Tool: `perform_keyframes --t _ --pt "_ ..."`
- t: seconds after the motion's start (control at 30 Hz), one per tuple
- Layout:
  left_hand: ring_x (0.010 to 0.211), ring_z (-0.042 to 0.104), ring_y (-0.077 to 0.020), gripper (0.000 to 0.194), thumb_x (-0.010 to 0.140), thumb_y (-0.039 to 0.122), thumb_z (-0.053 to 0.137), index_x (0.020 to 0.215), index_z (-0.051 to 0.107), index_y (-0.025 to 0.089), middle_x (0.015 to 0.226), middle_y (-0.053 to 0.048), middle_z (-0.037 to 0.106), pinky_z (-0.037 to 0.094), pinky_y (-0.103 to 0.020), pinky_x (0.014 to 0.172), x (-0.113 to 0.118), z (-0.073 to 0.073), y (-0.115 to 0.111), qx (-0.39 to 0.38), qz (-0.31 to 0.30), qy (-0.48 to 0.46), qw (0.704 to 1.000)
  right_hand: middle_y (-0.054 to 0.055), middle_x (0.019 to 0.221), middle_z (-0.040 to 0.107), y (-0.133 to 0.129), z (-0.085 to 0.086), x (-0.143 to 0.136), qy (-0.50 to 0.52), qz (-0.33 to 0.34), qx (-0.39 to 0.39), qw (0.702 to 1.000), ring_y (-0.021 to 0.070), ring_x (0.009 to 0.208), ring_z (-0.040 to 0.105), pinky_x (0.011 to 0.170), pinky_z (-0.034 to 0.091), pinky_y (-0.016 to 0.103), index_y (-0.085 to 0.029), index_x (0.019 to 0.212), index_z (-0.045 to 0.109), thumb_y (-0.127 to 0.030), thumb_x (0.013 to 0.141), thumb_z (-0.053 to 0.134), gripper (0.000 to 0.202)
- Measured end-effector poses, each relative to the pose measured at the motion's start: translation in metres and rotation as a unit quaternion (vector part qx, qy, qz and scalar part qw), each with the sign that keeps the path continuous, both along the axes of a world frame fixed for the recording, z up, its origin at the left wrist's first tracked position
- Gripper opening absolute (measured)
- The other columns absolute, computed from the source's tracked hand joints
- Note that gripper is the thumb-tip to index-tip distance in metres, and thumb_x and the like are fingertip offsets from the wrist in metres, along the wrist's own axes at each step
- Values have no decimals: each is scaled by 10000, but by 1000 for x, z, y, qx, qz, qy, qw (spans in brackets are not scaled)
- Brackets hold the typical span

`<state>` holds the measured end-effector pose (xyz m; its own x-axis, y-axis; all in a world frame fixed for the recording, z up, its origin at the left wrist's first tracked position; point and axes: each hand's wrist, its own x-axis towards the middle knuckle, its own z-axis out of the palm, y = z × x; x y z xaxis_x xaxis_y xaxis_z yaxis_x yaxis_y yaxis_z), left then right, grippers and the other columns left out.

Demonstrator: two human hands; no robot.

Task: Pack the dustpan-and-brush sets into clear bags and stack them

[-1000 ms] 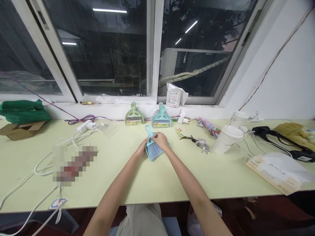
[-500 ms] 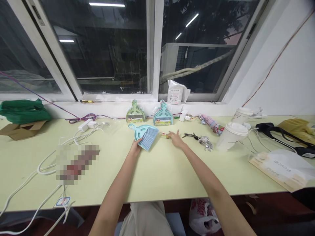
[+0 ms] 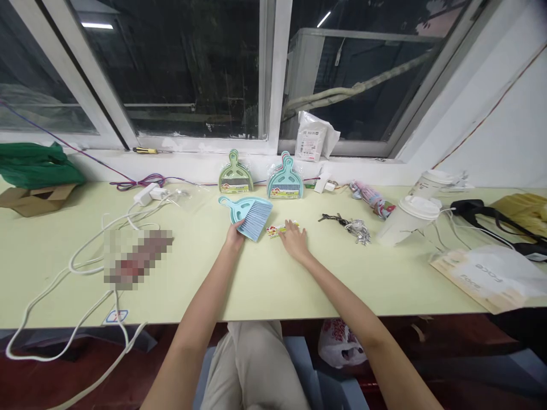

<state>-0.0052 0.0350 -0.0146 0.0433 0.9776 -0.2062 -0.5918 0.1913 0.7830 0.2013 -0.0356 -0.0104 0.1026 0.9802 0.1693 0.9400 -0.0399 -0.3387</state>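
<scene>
My left hand (image 3: pixel 235 235) grips the lower edge of a light blue dustpan (image 3: pixel 238 212), fingers wrapped round it. A small brush (image 3: pixel 256 219) with blue-grey bristles rests in the pan, its bristles towards the right. Just to the right, my right hand (image 3: pixel 294 241) lies palm down with fingers stretched over a small printed label card (image 3: pixel 273 230) on the table. Part of the card is hidden under the fingers. Behind them, packaged dustpan sets stand against the wall: a green one (image 3: pixel 235 173) and several in a stack with a blue one (image 3: pixel 286 179) in front.
Keys with a silver charm (image 3: pixel 356 230), a folded umbrella (image 3: pixel 371 199) and white lidded cups (image 3: pixel 408 219) are at right, near a paper bag (image 3: pixel 482 279). White cables (image 3: pixel 81 267) sprawl at left, by a cardboard box (image 3: pixel 38 198). A white package (image 3: pixel 316 138) stands on the sill.
My right hand has flattened over the label card, its fingers now stretched forward. The left hand still holds the dustpan and brush at nearly the same place. The view has tilted downward.
</scene>
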Motion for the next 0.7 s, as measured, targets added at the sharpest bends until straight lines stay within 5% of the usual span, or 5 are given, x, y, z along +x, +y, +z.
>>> perform_keyframes --t 0.17,0.33,0.47,0.6,0.7 --pt "1136 609 -233 292 766 174 601 1057 612 174 1074 -83 701 507 -374 986 -3 -2 0 -8 29 14 999 154 1364 544 18 -18 -1 43 0 17 999 264 1273 480 1097 188 552 -192 1231 564 -351 937 444 356" --pt "1080 636 -202 427 753 149 637 1170 566 208 1112 -51 686 522 -349 950 1 -3 -3 -13 15 38 999 116 1186 672 21 -6 30 225 -32 71 971 231 1085 616 999 390 377 -162 1200 606 -392 932 371 424" --pt "1055 643 -207 406 745 183 685 1137 584 204 1107 -61 686 514 -339 942 16 -1 -13 -20 -39 40 998 116 1448 463 13 7 18 228 11 145 963 227 1322 438 1075 331 403 -193 1436 383 -475 946 281 574" --pt "1036 648 -227 444 715 277 746 1124 593 197 1116 -84 683 501 -368 941 27 1 -24 40 -102 37 993 58 1581 202 1 3 -15 95 168 24 981 272 1472 98 1110 41 649 -306 1492 249 -507 931 360 606" --pt "1064 634 -226 560 617 203 806 1131 584 209 1154 -75 669 478 -373 967 29 0 -28 89 -126 59 986 58 1601 78 -3 -3 -25 70 186 -14 980 280 1477 -26 1068 -33 710 -301 1509 178 -508 941 332 624"
